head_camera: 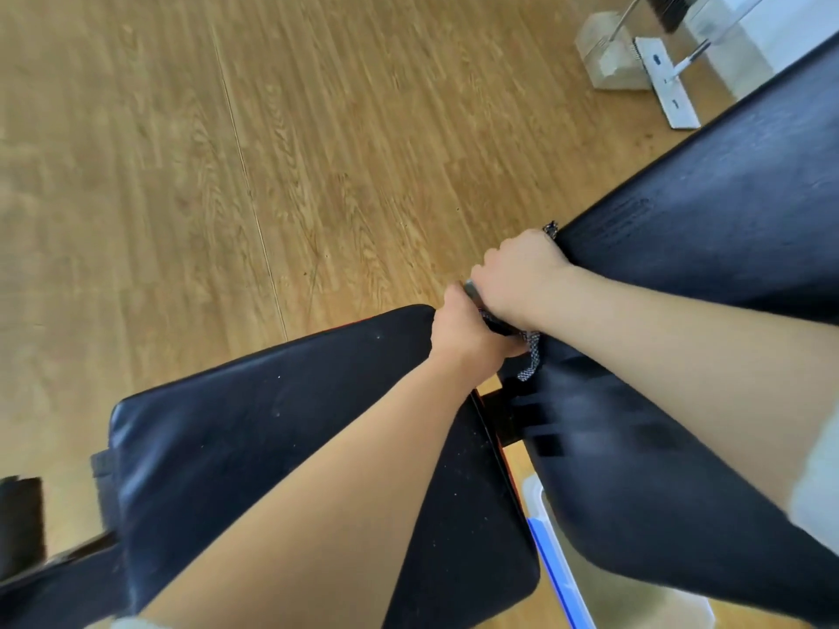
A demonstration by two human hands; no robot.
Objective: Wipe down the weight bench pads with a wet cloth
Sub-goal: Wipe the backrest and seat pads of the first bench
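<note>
A black seat pad (272,447) fills the lower left and a long black back pad (703,265) runs to the upper right. A narrow gap separates them. My left hand (463,333) and my right hand (517,274) meet at the far end of that gap. Both are closed on a dark grey patterned cloth (531,360), of which only a dangling strip and a small corner near the back pad's edge show. The right hand presses the cloth against the back pad's lower corner. The seat pad carries small white specks.
Light wooden flooring (227,174) surrounds the bench. A flat mop (667,84) and a clear dustpan (608,56) lie at the upper right. A white bin with a blue edge (558,565) stands below the gap. A black frame part (22,524) sticks out at the lower left.
</note>
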